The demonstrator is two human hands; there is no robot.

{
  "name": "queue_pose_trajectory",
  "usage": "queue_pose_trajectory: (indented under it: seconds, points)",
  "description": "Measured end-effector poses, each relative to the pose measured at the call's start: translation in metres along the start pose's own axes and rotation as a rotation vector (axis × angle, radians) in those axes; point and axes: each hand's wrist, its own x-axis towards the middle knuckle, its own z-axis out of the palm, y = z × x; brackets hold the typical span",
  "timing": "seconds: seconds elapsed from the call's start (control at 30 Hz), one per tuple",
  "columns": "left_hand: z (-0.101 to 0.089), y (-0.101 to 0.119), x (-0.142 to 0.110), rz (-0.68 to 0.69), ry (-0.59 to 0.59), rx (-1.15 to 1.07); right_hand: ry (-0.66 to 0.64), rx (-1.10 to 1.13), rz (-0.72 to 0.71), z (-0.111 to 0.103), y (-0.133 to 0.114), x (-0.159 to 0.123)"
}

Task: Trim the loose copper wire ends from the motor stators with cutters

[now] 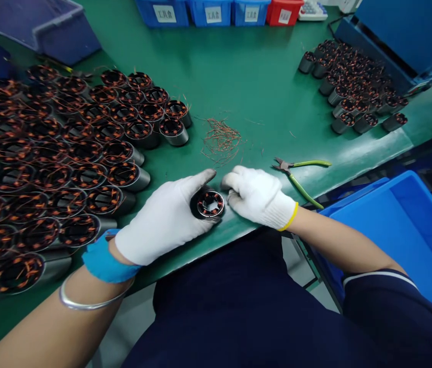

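My left hand (166,212), in a white glove with dark fingertips, is wrapped around a motor stator (220,205) at the front edge of the green table. Copper windings ring the stator's open top. Just to its right, my right hand (256,194), in a white glove with a yellow cuff, has its fingers curled together; whatever they may hold is hidden. A pair of diagonal cutters (285,166) with green handles lies open on the table to the right of that hand. Beyond the hands is a small heap of copper wire offcuts (221,138).
Many stators with loose wire ends (89,174) stand packed at the left. Another group of stators (354,82) stands at the back right beside a blue machine (407,36). Blue bins (212,13) and a red bin (284,11) line the back. A blue crate (403,230) sits lower right.
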Motion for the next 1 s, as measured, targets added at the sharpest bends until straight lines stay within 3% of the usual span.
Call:
queue_pose_trajectory:
  seconds: [0.1,0.23,0.4,0.57,0.6,0.73,0.77,0.83,0.93,1.0]
  points:
    - [-0.001,0.003,0.000,-0.021,-0.013,0.012,0.068,-0.077,0.051,-0.007,0.006,-0.006]
    - [0.002,0.003,0.001,-0.014,0.027,0.029,0.086,0.130,-0.042,-0.007,-0.003,-0.022]
    - [0.004,0.009,0.002,-0.052,0.058,0.092,0.048,-0.071,-0.177,0.001,-0.012,-0.020]
    - [0.000,0.016,0.002,-0.092,-0.004,0.093,0.188,0.097,0.003,-0.005,0.011,-0.012]
    - [-0.001,0.016,0.002,-0.098,-0.006,0.083,0.191,0.095,-0.024,-0.007,0.012,-0.013]
    - [0.000,0.014,0.003,-0.093,0.001,0.063,0.045,-0.010,-0.410,-0.007,-0.003,-0.013]
    - [0.001,0.013,0.003,-0.089,0.009,0.064,0.027,-0.012,-0.446,-0.005,-0.006,-0.012]
    - [0.000,0.013,0.002,-0.086,0.017,0.069,0.080,0.056,-0.336,-0.003,-0.003,-0.009]
    - [-0.001,0.014,0.002,-0.084,-0.006,0.063,0.243,0.239,-0.032,-0.002,0.012,-0.005]
    - [-0.003,0.015,0.002,-0.082,-0.019,0.045,0.250,0.271,-0.002,-0.002,0.018,-0.005]
